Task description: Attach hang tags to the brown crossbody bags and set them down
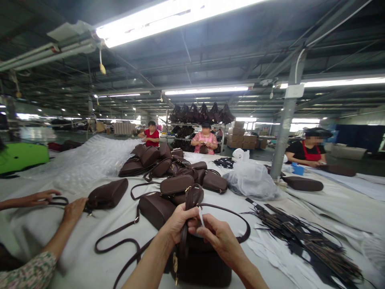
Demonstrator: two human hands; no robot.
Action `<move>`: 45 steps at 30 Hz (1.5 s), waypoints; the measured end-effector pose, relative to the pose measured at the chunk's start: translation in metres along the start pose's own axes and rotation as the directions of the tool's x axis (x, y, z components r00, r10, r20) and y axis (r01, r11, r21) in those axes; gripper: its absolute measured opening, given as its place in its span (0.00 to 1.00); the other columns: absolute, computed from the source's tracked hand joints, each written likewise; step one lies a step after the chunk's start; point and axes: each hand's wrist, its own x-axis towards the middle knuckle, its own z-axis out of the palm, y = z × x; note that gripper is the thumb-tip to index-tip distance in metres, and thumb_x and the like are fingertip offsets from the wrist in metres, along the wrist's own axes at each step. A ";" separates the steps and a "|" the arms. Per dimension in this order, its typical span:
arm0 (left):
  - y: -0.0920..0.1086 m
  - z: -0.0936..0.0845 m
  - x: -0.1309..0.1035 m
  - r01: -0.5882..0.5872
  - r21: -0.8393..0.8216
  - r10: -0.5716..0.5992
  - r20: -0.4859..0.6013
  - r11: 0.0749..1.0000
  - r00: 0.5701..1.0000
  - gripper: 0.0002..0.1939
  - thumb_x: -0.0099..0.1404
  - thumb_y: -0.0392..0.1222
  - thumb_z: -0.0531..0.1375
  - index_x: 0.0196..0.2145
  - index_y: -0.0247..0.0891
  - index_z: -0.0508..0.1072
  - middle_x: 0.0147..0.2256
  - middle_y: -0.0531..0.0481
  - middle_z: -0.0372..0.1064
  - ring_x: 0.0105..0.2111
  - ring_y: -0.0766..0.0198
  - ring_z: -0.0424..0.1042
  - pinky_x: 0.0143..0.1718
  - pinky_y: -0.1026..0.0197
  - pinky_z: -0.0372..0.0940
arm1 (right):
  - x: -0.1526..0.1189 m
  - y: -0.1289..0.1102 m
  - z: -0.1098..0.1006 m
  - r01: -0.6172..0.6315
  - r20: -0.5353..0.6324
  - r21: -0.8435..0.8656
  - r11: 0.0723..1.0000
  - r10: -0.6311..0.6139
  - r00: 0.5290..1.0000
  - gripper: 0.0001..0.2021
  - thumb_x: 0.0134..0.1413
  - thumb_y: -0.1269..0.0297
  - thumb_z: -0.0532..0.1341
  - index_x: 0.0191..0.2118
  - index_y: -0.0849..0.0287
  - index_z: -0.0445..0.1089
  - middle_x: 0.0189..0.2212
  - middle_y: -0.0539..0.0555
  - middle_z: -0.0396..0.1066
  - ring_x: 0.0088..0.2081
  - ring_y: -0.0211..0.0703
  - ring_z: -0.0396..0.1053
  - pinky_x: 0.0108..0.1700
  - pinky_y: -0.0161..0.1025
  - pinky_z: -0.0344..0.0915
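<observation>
A dark brown bag (pixel 204 267) with a gold-coloured clasp stands at the table's near edge, partly hidden by my arms. My left hand (pixel 178 222) is closed round its gathered brown strap (pixel 192 196) above the bag. Just to the right, my right hand (pixel 218 237) pinches a small white strip (pixel 201 216) against the strap. Part of the strap loops out to the right past my right hand. Behind my left hand lies another brown bag (pixel 155 208), its long strap trailing left over the white cloth.
Several brown bags (pixel 177 184) are heaped mid-table. White paper strips (pixel 276 257) and black tags with cords (pixel 303 241) lie right, behind them a clear plastic bag (pixel 255 180). At left, a co-worker's hands (pixel 73 210) hold a bag (pixel 110 192). A metal post (pixel 285 120) rises right.
</observation>
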 end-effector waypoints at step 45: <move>-0.008 -0.003 0.001 -0.123 -0.126 0.109 -0.115 0.984 0.987 0.26 0.42 0.47 0.75 0.30 0.32 0.67 0.17 0.62 0.54 0.17 0.78 0.50 0.18 0.73 0.47 | 0.013 0.001 0.027 0.108 -0.398 0.019 0.994 -0.092 0.913 0.19 0.64 0.50 0.51 0.29 0.56 0.67 0.23 0.50 0.73 0.26 0.40 0.69 0.31 0.32 0.62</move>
